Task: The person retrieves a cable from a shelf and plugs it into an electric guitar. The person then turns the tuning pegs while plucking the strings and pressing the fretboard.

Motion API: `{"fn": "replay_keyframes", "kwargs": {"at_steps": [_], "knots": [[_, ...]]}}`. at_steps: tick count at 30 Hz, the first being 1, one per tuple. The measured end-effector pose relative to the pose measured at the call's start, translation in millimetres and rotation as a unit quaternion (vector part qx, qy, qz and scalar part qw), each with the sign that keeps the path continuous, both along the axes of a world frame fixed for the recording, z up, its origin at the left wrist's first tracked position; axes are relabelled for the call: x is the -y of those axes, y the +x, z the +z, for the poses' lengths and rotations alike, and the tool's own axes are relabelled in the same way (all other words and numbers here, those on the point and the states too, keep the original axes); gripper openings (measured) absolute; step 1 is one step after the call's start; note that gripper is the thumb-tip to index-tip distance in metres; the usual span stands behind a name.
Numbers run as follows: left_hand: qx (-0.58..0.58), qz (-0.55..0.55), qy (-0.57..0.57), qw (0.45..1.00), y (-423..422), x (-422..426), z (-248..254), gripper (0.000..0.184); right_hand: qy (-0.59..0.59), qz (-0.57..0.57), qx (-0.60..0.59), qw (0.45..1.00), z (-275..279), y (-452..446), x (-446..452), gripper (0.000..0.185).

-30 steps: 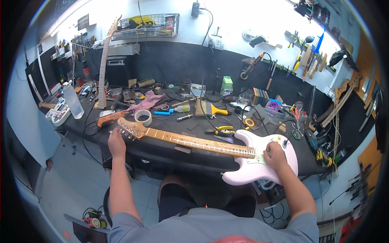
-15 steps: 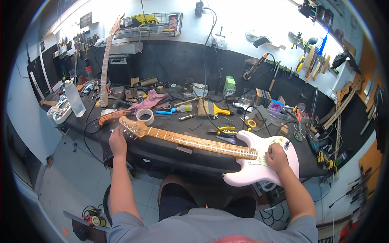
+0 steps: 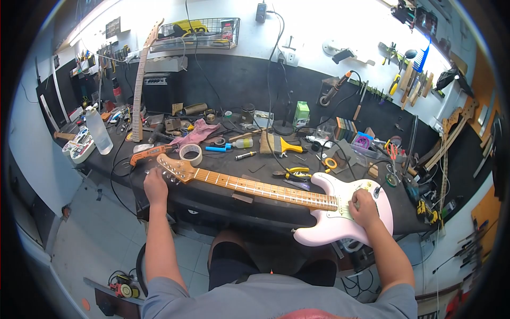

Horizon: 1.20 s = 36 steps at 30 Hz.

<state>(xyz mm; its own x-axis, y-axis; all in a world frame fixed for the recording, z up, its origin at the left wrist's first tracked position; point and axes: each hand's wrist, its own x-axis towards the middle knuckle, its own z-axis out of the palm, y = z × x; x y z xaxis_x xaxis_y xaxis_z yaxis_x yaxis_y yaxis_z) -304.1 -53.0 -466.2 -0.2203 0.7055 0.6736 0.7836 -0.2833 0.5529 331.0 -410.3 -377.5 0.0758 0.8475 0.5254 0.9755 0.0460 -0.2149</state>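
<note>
A pale pink electric guitar (image 3: 329,234) lies face up along the bench's front edge, its maple neck (image 3: 255,187) pointing left. At the headstock (image 3: 175,166), my left hand (image 3: 155,187) is closed with its fingertips on a tuning peg. My right hand (image 3: 364,208) is closed over the strings above the white pickguard (image 3: 344,187). Whatever its fingers may pinch is hidden. A cable plug (image 3: 377,190) is in the guitar body's jack, just beyond the right hand.
Behind the neck lie pliers (image 3: 297,173), a wide brush (image 3: 279,144), a masking tape roll (image 3: 190,154) and an orange-handled tool (image 3: 151,153). A loose guitar neck (image 3: 139,90) leans upright at the back left. A spray bottle (image 3: 98,130) stands at left.
</note>
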Motion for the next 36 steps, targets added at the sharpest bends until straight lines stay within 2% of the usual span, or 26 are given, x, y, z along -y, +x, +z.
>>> {"fn": "replay_keyframes", "kwargs": {"at_steps": [8, 12, 16, 20, 23, 24, 27, 31, 36], "knots": [[0.002, 0.026, -0.026, 0.999, -2, -4, -1, 0.027, -0.001, -0.007, 0.013, 1.000, -1, 3, -1, 0.023], [0.003, 0.021, -0.036, 0.999, -7, -9, -6, 0.028, -0.023, -0.049, 0.022, 0.998, -15, 17, -1, 0.024], [-0.001, 0.004, -0.047, 0.999, -18, -19, -20, 0.037, 0.047, -0.091, -0.131, 0.986, -10, 28, -5, 0.020], [-0.020, 0.016, -0.041, 0.999, -17, -17, -24, 0.037, 0.132, -0.131, -0.178, 0.966, 7, 37, -6, 0.017], [-0.019, 0.015, -0.055, 0.998, -17, -15, -20, 0.038, 0.095, -0.101, -0.156, 0.978, 6, 32, 0, 0.018], [-0.012, 0.006, -0.047, 0.999, -22, -21, -24, 0.039, 0.048, -0.082, -0.135, 0.986, 11, 17, 5, 0.018], [0.002, -0.011, -0.089, 0.996, -29, -24, -19, 0.042, -0.026, -0.014, 0.003, 1.000, 3, 5, 7, 0.017], [0.046, -0.021, -0.070, 0.996, -28, -25, -22, 0.045, 0.015, -0.018, -0.008, 1.000, 2, -1, 6, 0.016], [0.078, -0.026, -0.064, 0.995, -20, -19, -19, 0.046, -0.007, -0.030, -0.035, 0.999, -2, 2, 8, 0.016]]}}
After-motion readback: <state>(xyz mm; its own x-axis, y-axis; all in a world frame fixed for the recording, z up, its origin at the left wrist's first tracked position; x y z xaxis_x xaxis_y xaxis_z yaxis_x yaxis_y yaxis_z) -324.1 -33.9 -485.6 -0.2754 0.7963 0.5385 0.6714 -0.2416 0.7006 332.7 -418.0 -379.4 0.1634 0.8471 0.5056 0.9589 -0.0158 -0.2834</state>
